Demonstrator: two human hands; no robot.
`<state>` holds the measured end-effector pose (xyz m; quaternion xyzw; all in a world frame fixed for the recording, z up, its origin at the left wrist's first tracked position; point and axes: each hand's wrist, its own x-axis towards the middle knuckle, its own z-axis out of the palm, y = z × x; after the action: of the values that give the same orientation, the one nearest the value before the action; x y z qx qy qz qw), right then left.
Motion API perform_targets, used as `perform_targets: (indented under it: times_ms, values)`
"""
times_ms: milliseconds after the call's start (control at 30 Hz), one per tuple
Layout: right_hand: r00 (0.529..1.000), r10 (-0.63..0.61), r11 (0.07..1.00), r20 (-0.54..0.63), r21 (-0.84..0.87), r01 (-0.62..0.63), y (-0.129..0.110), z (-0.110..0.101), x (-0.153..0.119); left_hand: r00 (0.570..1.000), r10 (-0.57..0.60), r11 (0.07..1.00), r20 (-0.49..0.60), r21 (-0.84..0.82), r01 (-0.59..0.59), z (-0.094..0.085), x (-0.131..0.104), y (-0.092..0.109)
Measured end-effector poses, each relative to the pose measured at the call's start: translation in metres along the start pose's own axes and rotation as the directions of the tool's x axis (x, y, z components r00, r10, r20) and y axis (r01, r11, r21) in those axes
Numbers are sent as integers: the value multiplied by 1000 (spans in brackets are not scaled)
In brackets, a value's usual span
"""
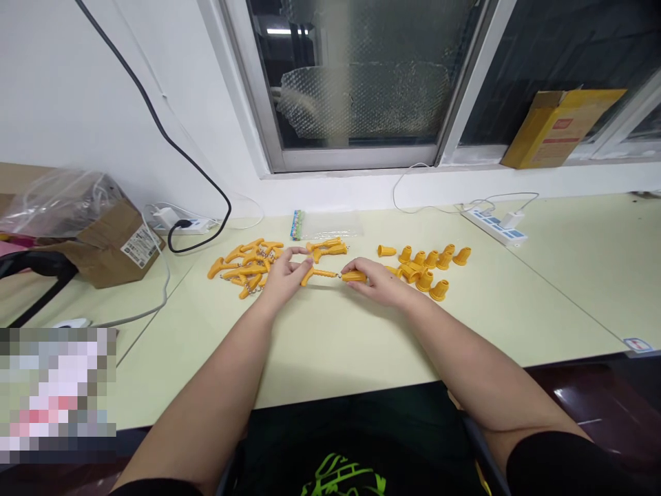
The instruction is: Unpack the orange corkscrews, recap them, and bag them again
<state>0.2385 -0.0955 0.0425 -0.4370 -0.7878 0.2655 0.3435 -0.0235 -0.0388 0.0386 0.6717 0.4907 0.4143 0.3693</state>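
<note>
My left hand (283,274) pinches the left end of a yellow screw-shaped plastic piece (320,273) just above the pale table (330,331). My right hand (376,281) holds a small yellow cap (354,277) at the right end of that piece; the two parts meet end to end. Behind my left hand lies a heap of several yellow T-handled pieces (242,265). A few more of them (326,248) lie farther back. To the right of my right hand stand several yellow cone caps (428,265).
A clear plastic bag (323,224) lies by the wall. A white power strip (494,227) with cables sits back right, another power strip (183,224) with a black cable back left. A cardboard box (106,244) with plastic wrap stands at left. A yellow carton (560,127) rests on the window sill.
</note>
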Motion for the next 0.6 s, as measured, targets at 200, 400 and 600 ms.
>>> perform_targets:
  times_ms: [200,400,600]
  values:
    - [977,196,854,-87,-474,-213,19,-9,0,945,-144,987,-293,-108,117,-25,14,-8]
    - [935,332,761,-123,-551,-343,38,-19,-1,829,-207,977,-520,-66,203,-57,20,-16]
    - [888,353,633,-294,-625,-458,41,-15,1,769,-303,952,-563,-218,216,-65,28,-26]
